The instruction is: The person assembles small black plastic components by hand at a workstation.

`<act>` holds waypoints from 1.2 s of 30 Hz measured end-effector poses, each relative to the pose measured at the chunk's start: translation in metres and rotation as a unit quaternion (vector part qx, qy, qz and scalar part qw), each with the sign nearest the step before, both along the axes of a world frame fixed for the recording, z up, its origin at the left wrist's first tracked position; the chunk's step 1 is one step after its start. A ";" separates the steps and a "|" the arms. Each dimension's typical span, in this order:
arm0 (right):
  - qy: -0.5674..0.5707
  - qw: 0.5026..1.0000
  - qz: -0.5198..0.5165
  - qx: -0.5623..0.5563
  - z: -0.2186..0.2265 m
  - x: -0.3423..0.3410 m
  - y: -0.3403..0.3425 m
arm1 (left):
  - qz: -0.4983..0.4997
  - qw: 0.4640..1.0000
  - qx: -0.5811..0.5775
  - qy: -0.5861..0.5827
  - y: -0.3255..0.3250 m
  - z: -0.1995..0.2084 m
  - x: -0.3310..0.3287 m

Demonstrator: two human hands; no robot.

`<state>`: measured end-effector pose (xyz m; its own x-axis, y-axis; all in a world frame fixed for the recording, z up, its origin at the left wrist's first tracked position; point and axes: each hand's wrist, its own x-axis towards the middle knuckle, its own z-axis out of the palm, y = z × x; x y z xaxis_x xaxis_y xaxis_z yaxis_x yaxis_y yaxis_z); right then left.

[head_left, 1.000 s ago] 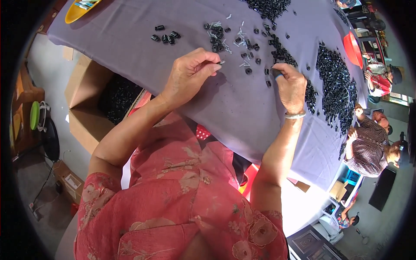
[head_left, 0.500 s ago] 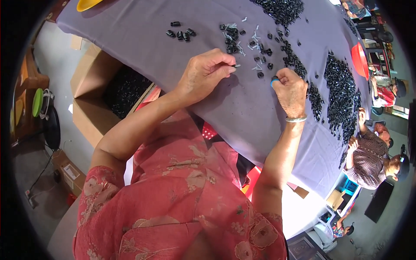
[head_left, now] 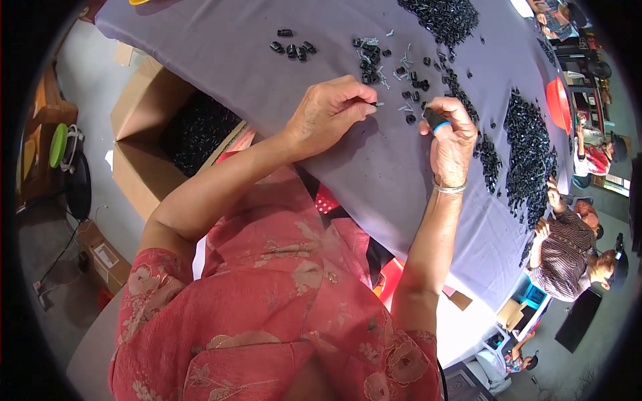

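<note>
My left hand point(head_left: 329, 110) is closed in a pinch above the purple-grey cloth, thumb and forefinger on a small black plastic part with a silver screw point(head_left: 380, 104) poking out past the fingertips. My right hand point(head_left: 456, 144) is wrapped round a short black handle with a blue band point(head_left: 437, 120), which looks like a screwdriver; its shaft cannot be made out. Just beyond the left fingertips lie loose silver screws point(head_left: 383, 78) among black plastic parts point(head_left: 367, 67). Farther left sits a small group of black pieces point(head_left: 292, 51).
Large heaps of black parts cover the far side point(head_left: 443, 20) and right side point(head_left: 528, 150) of the cloth-covered table point(head_left: 267, 93). An open cardboard box point(head_left: 137, 170) of black pieces stands at my left. A red bowl point(head_left: 557, 105) rests by the right edge, where other people sit.
My right hand has turned over, bringing the black, blue-banded handle into plain sight. The left hand keeps its pinch. The whole view has shifted slightly.
</note>
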<state>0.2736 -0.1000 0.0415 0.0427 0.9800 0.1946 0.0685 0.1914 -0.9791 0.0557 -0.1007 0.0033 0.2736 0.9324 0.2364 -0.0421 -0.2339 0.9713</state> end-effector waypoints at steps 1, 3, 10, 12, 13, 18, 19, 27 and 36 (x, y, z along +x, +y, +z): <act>0.002 1.000 0.020 -0.004 -0.001 -0.002 0.000 | 0.000 1.000 0.005 0.003 0.000 0.000 0.001; 0.005 0.999 0.042 -0.008 -0.002 -0.009 0.000 | 0.012 1.000 0.011 -0.001 0.000 0.000 0.002; -0.064 0.997 0.052 -0.004 -0.004 -0.025 -0.003 | 0.027 0.999 0.018 -0.026 0.002 -0.006 0.005; -0.073 0.996 0.052 0.008 -0.003 -0.028 -0.004 | 0.030 0.999 0.018 -0.018 0.002 -0.005 0.004; -0.083 0.995 0.051 0.019 -0.003 -0.030 -0.004 | 0.033 0.999 0.018 -0.011 0.001 -0.005 0.004; -0.095 0.993 0.046 0.054 -0.008 -0.032 -0.005 | 0.021 0.999 0.013 0.022 0.001 -0.003 0.001; -0.106 0.991 0.049 0.068 -0.008 -0.032 -0.005 | 0.008 0.999 0.013 0.042 0.001 -0.003 0.000; -0.123 0.989 0.052 0.070 -0.010 -0.036 -0.005 | 0.015 0.998 0.024 0.053 -0.001 -0.001 0.000; -0.220 0.968 0.037 0.118 -0.008 -0.041 -0.005 | 0.048 0.998 0.036 0.011 0.001 -0.002 0.004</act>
<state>0.2325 -0.1048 0.0337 -0.1638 0.9033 0.3964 0.4467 0.4262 -0.7866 0.0602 -0.0995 0.0016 0.1897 0.9355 0.2982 0.0047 -0.3045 0.9525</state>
